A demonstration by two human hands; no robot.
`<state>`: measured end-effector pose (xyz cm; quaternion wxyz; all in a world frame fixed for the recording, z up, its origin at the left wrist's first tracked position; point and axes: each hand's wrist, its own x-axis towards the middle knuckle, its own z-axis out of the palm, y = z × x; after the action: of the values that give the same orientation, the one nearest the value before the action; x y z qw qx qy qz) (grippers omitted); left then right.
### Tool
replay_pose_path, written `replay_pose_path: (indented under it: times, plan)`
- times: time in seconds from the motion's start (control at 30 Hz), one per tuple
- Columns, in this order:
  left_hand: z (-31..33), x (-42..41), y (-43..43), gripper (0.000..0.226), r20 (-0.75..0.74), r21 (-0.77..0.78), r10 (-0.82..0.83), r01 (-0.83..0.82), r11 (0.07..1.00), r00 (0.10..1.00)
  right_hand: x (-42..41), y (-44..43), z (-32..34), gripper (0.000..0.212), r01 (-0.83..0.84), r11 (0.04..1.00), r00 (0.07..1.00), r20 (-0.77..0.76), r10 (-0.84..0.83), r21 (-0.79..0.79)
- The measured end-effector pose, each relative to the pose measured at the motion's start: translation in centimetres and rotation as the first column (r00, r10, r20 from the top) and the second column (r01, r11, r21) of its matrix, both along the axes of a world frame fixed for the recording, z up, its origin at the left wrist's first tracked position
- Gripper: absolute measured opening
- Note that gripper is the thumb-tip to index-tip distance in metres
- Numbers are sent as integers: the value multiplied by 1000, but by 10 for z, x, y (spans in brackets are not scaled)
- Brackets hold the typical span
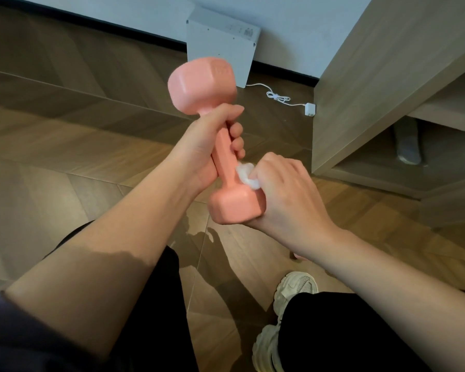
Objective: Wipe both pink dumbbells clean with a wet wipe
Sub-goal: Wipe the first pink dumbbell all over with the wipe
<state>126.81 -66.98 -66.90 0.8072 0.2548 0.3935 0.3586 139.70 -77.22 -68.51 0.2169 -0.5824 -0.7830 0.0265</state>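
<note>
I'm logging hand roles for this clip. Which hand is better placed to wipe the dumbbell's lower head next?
Right. The right hand holds the wet wipe against the pink dumbbell just above that head, while the left hand grips the handle, holding it up.

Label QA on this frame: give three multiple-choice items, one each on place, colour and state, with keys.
1. On the dumbbell, the wet wipe sits: A) on the upper head B) on the handle by the lower head C) under the lower head.
2. The cable is: A) black B) white C) red.
3. The left hand: A) grips the dumbbell's handle B) lies flat and open C) holds the wipe.
Key: B, the right hand presses it there; B, it is plainly white; A, its fingers curl round the handle.
</note>
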Motion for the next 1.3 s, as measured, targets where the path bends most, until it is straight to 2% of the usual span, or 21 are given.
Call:
replay_pose_path:
  times: [0.07, 0.13, 0.2, 0.27, 0.33, 0.4, 0.53, 0.7, 0.77, 0.97, 1.07, 1.17, 1.3]
  plan:
    - [-2, 4, -1, 21, -65, -31, 29, -31, 999, 997, -1, -4, -4, 64, 8, 1000, 999, 53, -9, 17]
    - [-4, 4, -2, 25, -95, -73, 67, -74, 995, 993, 2, -5, -6, 60, 14, 1000, 994, 112, -12, -18]
    - [-6, 3, -3, 32, -86, -93, 81, -89, 992, 993, 5, -4, -6, 50, 21, 991, 990, 138, -3, -130]
    - [-6, 4, -6, 35, -72, -73, 50, -55, 996, 996, 8, 0, -3, 42, -18, 954, 994, 98, 49, -298]
    - [-3, 6, -7, 37, -70, -32, 1, -3, 999, 998, 9, 2, -3, 38, -53, 936, 994, 72, 83, -349]
    - [0, 5, -5, 33, -90, 0, -20, 20, 1000, 996, 11, 2, -5, 36, -29, 951, 993, 103, 64, -308]
    - [2, 0, -2, 9, -56, -26, 49, -51, 998, 997, 14, 1, -10, 38, 46, 978, 974, 228, 2, -205]
    - [-3, 2, -6, 22, -60, -13, 197, -198, 980, 979, 9, -1, -13, 37, 44, 983, 972, 234, -1, -179]
    - [-2, 1, -6, 16, -51, -8, 210, -211, 977, 976, 9, 1, -12, 38, 42, 984, 975, 224, -2, -175]
    - [-3, -4, -3, 25, 4, -29, 141, -140, 990, 990, 3, 5, -7, 44, -68, 958, 993, 76, 92, -277]
    - [-1, -5, -4, 30, 36, -2, 64, -64, 998, 997, 4, 7, -3, 38, -115, 926, 993, -27, 113, -359]
    - [-1, -6, -4, 30, 56, -17, 2, -1, 1000, 998, 6, 6, -2, 37, -119, 939, 991, 17, 131, -322]
    - [-1, -11, -1, 24, 60, -21, -31, 32, 999, 998, 5, 4, -4, 44, -47, 976, 995, 74, 64, -213]
